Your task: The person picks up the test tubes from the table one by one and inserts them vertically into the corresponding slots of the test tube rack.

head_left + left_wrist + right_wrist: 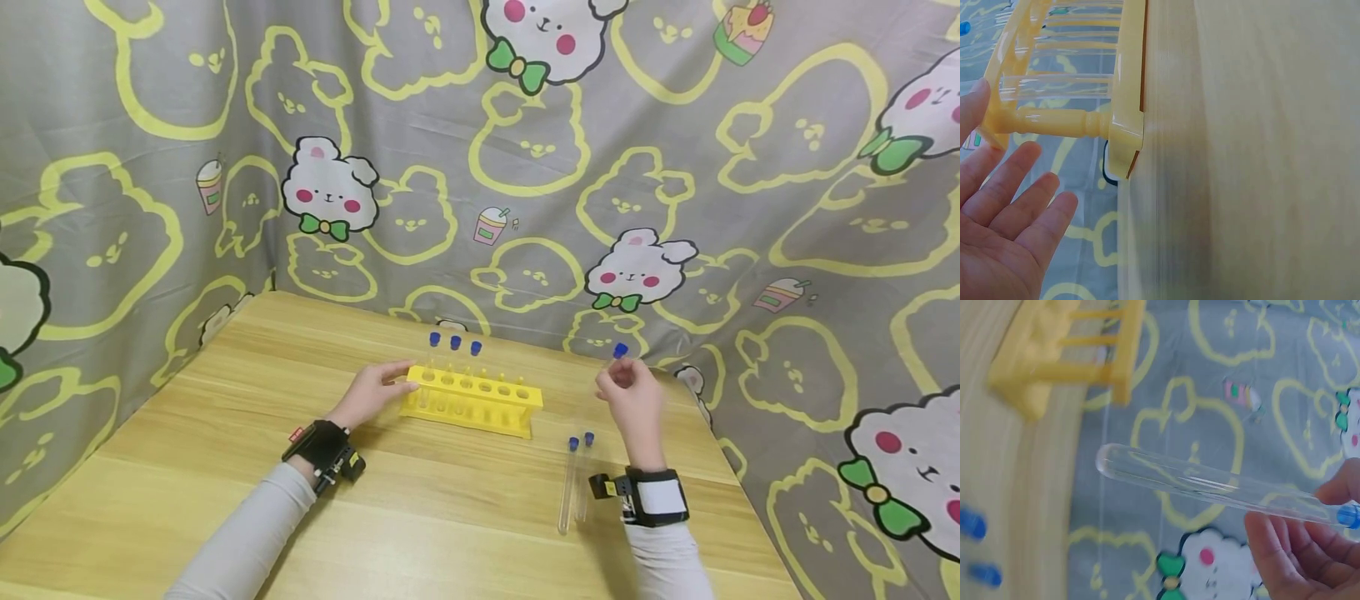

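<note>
At the left end of a yellow test tube rack (474,400), my left hand (372,394) pinches the top plate between thumb and index finger. The other fingers (1025,209) are spread beside it. Three clear tubes with blue caps (455,342) stand in the rack's left holes; the holes to the right hold no tubes. To the right of the rack, my right hand (632,402) holds up a clear test tube (1185,481) near its blue stopper (1348,515). Its rounded bottom points down in the air.
Two more capped tubes (567,487) lie side by side on the wooden table (450,517), left of my right wrist. A grey patterned curtain (420,125) hangs along the table's back and sides.
</note>
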A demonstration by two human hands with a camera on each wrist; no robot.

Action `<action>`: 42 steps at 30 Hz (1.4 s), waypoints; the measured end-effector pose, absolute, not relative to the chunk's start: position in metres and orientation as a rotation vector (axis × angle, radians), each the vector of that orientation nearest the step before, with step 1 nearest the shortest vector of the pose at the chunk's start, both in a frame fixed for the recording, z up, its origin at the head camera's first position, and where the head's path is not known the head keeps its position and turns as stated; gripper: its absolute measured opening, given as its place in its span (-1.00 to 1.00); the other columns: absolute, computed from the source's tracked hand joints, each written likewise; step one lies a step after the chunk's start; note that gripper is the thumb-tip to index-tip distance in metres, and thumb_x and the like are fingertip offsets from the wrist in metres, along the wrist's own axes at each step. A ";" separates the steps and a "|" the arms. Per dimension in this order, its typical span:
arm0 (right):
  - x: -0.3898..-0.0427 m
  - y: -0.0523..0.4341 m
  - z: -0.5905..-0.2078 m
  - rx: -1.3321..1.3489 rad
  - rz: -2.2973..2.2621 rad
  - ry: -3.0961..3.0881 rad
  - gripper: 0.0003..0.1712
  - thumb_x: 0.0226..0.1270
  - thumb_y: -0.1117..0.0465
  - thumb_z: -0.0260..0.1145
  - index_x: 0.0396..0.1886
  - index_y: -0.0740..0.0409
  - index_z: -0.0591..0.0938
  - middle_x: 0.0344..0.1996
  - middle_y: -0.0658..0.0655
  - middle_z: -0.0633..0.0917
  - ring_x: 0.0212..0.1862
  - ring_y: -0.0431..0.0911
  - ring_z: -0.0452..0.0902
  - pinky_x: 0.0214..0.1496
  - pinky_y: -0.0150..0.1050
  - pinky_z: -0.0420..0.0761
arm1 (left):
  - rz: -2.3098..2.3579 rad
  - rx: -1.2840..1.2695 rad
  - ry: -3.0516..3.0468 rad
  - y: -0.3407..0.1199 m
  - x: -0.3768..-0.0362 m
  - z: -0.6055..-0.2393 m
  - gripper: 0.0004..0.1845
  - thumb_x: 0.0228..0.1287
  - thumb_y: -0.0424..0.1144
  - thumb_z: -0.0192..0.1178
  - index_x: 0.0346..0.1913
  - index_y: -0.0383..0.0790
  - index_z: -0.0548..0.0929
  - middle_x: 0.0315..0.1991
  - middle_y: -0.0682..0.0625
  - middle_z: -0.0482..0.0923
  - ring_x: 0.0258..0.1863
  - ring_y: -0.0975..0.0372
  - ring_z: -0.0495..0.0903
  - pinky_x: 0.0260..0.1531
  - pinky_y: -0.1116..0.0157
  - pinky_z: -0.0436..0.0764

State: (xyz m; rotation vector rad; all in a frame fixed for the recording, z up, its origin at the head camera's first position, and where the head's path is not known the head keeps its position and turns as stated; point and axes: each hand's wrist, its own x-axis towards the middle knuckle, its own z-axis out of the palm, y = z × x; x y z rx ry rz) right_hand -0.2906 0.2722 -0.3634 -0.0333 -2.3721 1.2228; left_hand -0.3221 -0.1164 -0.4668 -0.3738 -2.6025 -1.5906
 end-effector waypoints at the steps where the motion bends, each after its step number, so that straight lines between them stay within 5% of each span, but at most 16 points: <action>1: -0.291 0.267 -0.361 -0.015 1.245 -2.345 -0.78 0.26 0.29 0.24 -0.15 0.32 0.54 -0.27 0.24 0.65 -0.38 -0.35 0.53 -0.36 -0.49 0.70 | -1.593 -0.375 -2.603 -0.116 -0.322 -0.467 -0.41 0.26 -0.04 0.29 0.31 -0.16 0.49 0.34 -0.18 0.44 0.25 -0.10 0.51 0.26 0.00 0.52; 9: -0.298 0.223 -0.345 0.140 1.321 -2.213 -0.80 0.25 0.30 0.32 -0.17 0.29 0.57 -0.29 0.23 0.68 -0.38 -0.34 0.57 -0.39 -0.52 0.66 | -1.598 -0.391 -2.594 -0.117 -0.323 -0.468 -0.39 0.25 -0.01 0.30 0.32 -0.17 0.48 0.33 -0.19 0.43 0.24 -0.11 0.51 0.24 -0.01 0.53; 21: -0.307 0.171 -0.354 0.330 1.309 -2.198 -0.83 0.21 0.29 0.36 -0.24 0.25 0.56 -0.33 0.20 0.69 -0.26 0.00 0.66 -0.30 -0.47 0.63 | -1.626 -0.366 -2.600 -0.118 -0.322 -0.469 -0.38 0.24 -0.03 0.30 0.32 -0.19 0.47 0.34 -0.19 0.43 0.25 -0.11 0.51 0.24 0.00 0.53; 42: -0.324 0.143 -0.401 0.370 1.210 -2.354 -0.87 0.19 0.28 0.32 -0.27 0.19 0.57 -0.39 0.16 0.71 -0.30 -0.02 0.65 -0.24 -0.27 0.63 | -1.627 -0.372 -2.594 -0.116 -0.320 -0.466 -0.38 0.25 -0.04 0.30 0.33 -0.18 0.47 0.34 -0.18 0.43 0.24 -0.11 0.52 0.24 -0.01 0.53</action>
